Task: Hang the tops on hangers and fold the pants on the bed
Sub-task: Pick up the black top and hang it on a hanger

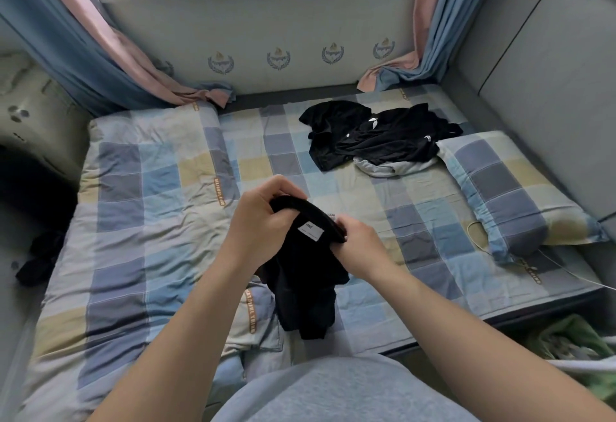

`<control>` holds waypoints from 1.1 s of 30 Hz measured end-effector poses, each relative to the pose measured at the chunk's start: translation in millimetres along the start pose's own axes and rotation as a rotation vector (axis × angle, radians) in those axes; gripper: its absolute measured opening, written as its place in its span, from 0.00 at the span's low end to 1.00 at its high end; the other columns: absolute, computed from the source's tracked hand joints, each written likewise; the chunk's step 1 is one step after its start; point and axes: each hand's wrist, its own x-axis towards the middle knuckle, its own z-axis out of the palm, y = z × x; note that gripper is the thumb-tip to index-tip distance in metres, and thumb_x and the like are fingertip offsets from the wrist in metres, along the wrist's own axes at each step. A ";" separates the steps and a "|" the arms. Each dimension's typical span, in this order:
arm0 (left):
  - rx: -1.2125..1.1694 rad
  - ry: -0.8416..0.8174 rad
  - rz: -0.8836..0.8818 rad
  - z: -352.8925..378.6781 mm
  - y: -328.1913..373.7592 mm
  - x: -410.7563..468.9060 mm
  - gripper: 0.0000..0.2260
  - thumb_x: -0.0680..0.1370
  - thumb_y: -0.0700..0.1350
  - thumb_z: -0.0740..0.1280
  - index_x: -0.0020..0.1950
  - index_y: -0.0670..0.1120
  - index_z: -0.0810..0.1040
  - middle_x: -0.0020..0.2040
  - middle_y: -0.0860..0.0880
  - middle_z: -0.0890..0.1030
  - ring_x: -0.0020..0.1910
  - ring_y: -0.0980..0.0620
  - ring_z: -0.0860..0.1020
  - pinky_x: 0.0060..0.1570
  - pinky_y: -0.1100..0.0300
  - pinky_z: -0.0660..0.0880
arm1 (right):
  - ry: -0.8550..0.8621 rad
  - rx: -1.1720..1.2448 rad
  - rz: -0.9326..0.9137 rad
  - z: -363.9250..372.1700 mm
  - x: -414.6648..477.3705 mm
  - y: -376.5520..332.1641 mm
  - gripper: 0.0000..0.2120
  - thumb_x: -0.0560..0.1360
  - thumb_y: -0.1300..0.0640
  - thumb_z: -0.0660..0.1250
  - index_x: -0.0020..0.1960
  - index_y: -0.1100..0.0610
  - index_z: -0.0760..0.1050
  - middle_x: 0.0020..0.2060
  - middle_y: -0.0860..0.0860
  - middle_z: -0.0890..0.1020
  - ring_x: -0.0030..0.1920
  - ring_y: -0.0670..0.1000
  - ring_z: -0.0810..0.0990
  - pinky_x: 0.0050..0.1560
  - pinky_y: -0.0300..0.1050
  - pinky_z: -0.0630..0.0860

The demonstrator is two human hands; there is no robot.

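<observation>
I held a black garment [305,281] up over the near edge of the bed [416,215], with both hands on its top band. My left hand [263,221] had its fingers curled over the band's left end and gripped the cloth. My right hand [360,248] pinched the band's right end, its fingertips tucked into the fabric. Between my hands a white label [310,232] on the inside of the band faced me. The rest of the garment hung bunched below my wrists; I could not tell whether its lower end touched the bedding.

Toward the far right corner of the bed lay a pile of black clothes [376,135], with a grey garment [390,166] showing from under its near side. A checked pillow [510,188] lay along the right edge, just beside that pile, and a thin white cable [476,238] curled by the pillow's near end. A thick checked quilt [143,208] covered the left half of the bed, its folds rising higher than the sheet.

The left curtain [100,55] and the right curtain [433,38] trailed their ends onto the far edge at each corner. Beyond the left edge a dark cloth [40,258] lay crumpled, lower than the mattress. Past the near right corner sat something green [573,338], too blurred to name. My forearms and the hanging garment hid part of the near edge.
</observation>
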 end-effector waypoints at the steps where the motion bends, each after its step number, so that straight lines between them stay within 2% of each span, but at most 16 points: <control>1: 0.056 0.047 -0.008 -0.9 -4.6 -1.3 0.15 0.71 0.28 0.67 0.42 0.49 0.80 0.37 0.55 0.81 0.38 0.54 0.80 0.37 0.59 0.77 | 0.047 -0.060 0.042 -1.4 0.2 9.3 0.08 0.74 0.58 0.65 0.37 0.51 0.69 0.34 0.48 0.77 0.38 0.55 0.76 0.32 0.45 0.69; 2: 0.108 0.090 -0.023 -2.1 -10.5 -2.2 0.14 0.71 0.29 0.66 0.41 0.49 0.79 0.37 0.56 0.81 0.38 0.56 0.79 0.36 0.62 0.75 | 0.090 -0.106 0.092 -5.6 -1.3 18.6 0.10 0.73 0.62 0.64 0.35 0.51 0.68 0.32 0.49 0.76 0.37 0.56 0.75 0.32 0.45 0.67; 4: 0.210 0.135 -0.067 -3.7 -25.7 -2.7 0.15 0.69 0.28 0.65 0.40 0.49 0.78 0.34 0.55 0.79 0.38 0.59 0.77 0.34 0.68 0.71 | 0.184 -0.127 0.173 -18.2 -7.8 39.4 0.11 0.70 0.67 0.62 0.34 0.52 0.69 0.33 0.53 0.77 0.39 0.59 0.76 0.34 0.46 0.67; 7: 0.373 0.051 -0.084 4.2 -50.3 -3.3 0.17 0.68 0.27 0.63 0.41 0.50 0.75 0.40 0.56 0.75 0.41 0.59 0.73 0.40 0.72 0.67 | 0.319 -0.069 0.215 -38.1 -28.5 68.0 0.10 0.70 0.68 0.61 0.37 0.55 0.75 0.34 0.53 0.79 0.39 0.57 0.76 0.33 0.46 0.70; 10: 0.417 -0.167 -0.049 28.3 -71.5 -2.5 0.15 0.69 0.27 0.64 0.44 0.47 0.77 0.45 0.54 0.73 0.44 0.55 0.70 0.45 0.73 0.66 | 0.451 0.028 0.269 -53.9 -58.2 90.6 0.14 0.72 0.67 0.60 0.40 0.51 0.76 0.36 0.47 0.80 0.40 0.46 0.77 0.34 0.39 0.70; 12: 0.446 -0.374 -0.014 50.4 -79.5 -0.9 0.15 0.70 0.28 0.65 0.47 0.46 0.80 0.48 0.51 0.77 0.48 0.53 0.73 0.47 0.68 0.67 | 0.522 0.084 0.320 -63.7 -82.0 104.7 0.16 0.74 0.67 0.58 0.43 0.47 0.77 0.39 0.42 0.80 0.43 0.41 0.76 0.36 0.33 0.69; 14: 0.463 -0.566 0.021 74.4 -82.0 -2.5 0.13 0.75 0.32 0.66 0.52 0.47 0.83 0.51 0.52 0.81 0.51 0.54 0.76 0.50 0.65 0.69 | 0.566 0.133 0.369 -70.4 -110.3 118.1 0.19 0.74 0.67 0.57 0.44 0.44 0.76 0.41 0.40 0.80 0.43 0.40 0.76 0.37 0.32 0.69; 17: 0.463 -0.729 0.051 111.6 -78.4 -15.5 0.08 0.82 0.42 0.66 0.57 0.48 0.83 0.51 0.55 0.82 0.48 0.57 0.75 0.45 0.65 0.69 | 0.641 0.208 0.424 -71.9 -159.8 136.7 0.18 0.73 0.65 0.56 0.42 0.43 0.76 0.39 0.42 0.80 0.42 0.42 0.77 0.38 0.33 0.71; 20: 0.451 -0.917 0.064 147.6 -68.1 -39.5 0.05 0.83 0.46 0.63 0.50 0.53 0.78 0.44 0.54 0.81 0.43 0.55 0.77 0.39 0.63 0.70 | 0.783 0.369 0.454 -66.4 -209.5 146.9 0.14 0.68 0.60 0.54 0.40 0.46 0.74 0.34 0.42 0.78 0.36 0.41 0.73 0.36 0.33 0.68; 23: 0.414 -1.095 0.110 182.7 -48.6 -74.6 0.08 0.83 0.48 0.63 0.44 0.56 0.71 0.38 0.54 0.78 0.38 0.60 0.75 0.36 0.57 0.68 | 0.945 0.485 0.482 -57.7 -262.2 158.5 0.11 0.67 0.60 0.53 0.38 0.50 0.72 0.31 0.43 0.73 0.33 0.42 0.70 0.34 0.37 0.64; 27: 0.376 -1.262 0.231 226.3 -13.9 -133.5 0.11 0.82 0.48 0.66 0.41 0.57 0.68 0.37 0.56 0.76 0.39 0.65 0.74 0.38 0.68 0.68 | 1.129 0.481 0.570 -41.9 -343.6 171.5 0.11 0.68 0.61 0.52 0.40 0.52 0.73 0.32 0.44 0.75 0.33 0.38 0.72 0.35 0.31 0.67; 30: 0.410 -1.363 0.286 254.6 12.2 -185.9 0.11 0.83 0.49 0.64 0.41 0.57 0.69 0.37 0.55 0.76 0.38 0.60 0.75 0.35 0.68 0.68 | 1.226 0.450 0.638 -25.8 -415.5 179.9 0.12 0.72 0.63 0.53 0.43 0.53 0.74 0.35 0.47 0.77 0.35 0.38 0.72 0.37 0.30 0.67; 33: 0.447 -1.428 0.303 276.6 35.6 -249.1 0.11 0.84 0.50 0.62 0.42 0.51 0.74 0.37 0.51 0.79 0.37 0.55 0.77 0.37 0.63 0.71 | 1.273 0.444 0.700 -8.4 -494.4 185.8 0.13 0.73 0.60 0.53 0.41 0.46 0.73 0.34 0.39 0.78 0.36 0.39 0.73 0.38 0.32 0.68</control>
